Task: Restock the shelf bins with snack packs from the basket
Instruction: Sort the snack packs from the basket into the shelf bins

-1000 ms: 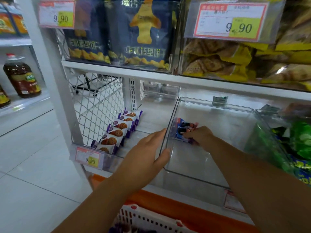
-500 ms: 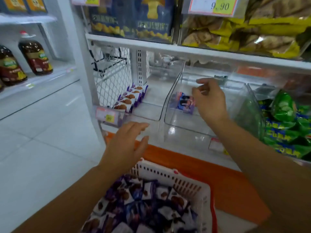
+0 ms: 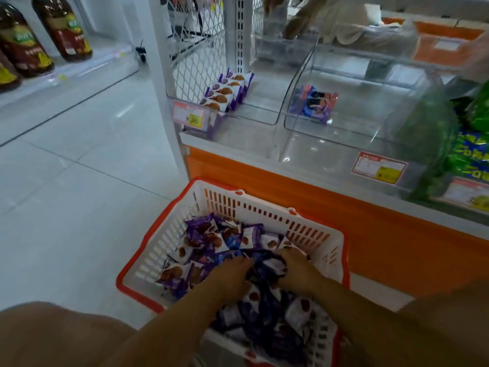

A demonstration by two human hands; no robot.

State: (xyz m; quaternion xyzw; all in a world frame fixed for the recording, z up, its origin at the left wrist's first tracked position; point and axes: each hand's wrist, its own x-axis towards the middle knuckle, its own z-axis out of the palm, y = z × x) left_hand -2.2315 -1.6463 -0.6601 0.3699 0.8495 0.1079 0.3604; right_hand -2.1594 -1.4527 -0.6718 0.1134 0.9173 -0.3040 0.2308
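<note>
White plastic basket (image 3: 264, 207) w/ an orange rim sits on the floor (image 3: 79, 207) in front of the shelf, low centre in my head-cam feed. It's heaped w/ purple-and-white packs (image 3: 209, 242). Both hands are down in that heap. L hand (image 3: 230, 276) lies on the packs near the middle, fingers pointing across toward the R hand (image 3: 299, 271). The R hand is just beside it, fingers bent down into some darker wrappers. Blur plus wrappers hide the fingertips, so I can't tell whether either hand has closed on a pack or only rests there. Up on the shelf are two clear acrylic bins, side by side and touching. The left bin (image 3: 262, 112) has a row (image 3: 225, 91) of purple packs standing along its left side, next to the wire mesh, approx front to back. The mid bin (image 3: 370, 107) has a lone pack (image 3: 316, 103), blue-purple, lying flat toward its left wall. A red-and-yellow tag (image 3: 189, 118) reading 9.90 hangs on the front of the left bin. Green bags (image 3: 473, 154) fill the bin at far right. An orange base (image 3: 383, 234) runs under the shelf, right behind the basket. Dark bottles (image 3: 63, 30) stand on another shelf at far left, well apart from the basket.
</note>
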